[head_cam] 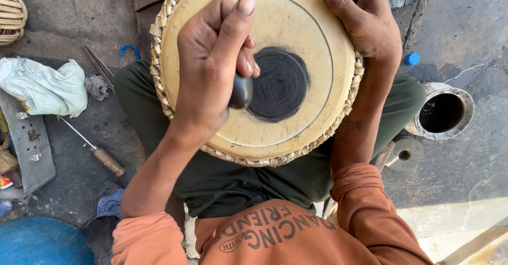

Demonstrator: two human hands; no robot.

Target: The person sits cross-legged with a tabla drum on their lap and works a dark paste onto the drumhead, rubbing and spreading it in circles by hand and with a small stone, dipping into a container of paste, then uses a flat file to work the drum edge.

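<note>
A round hand drum point(296, 27) with a pale skin head, a black circular patch point(280, 84) in its middle and a braided straw-coloured rim rests on my lap. My left hand point(211, 64) is closed around a smooth dark stone point(241, 91), pressing it on the skin at the left edge of the black patch. My right hand point(365, 21) grips the drum's far right rim, thumb lying on the skin.
On the grey floor to the left lie a wooden-handled awl point(98, 154), a crumpled white cloth point(42, 85), a metal blade point(98, 66) and a metal plate point(29, 148). At right stand a metal cup point(442, 111) and a blue cap point(411, 58). A blue round object point(39, 241) sits bottom left.
</note>
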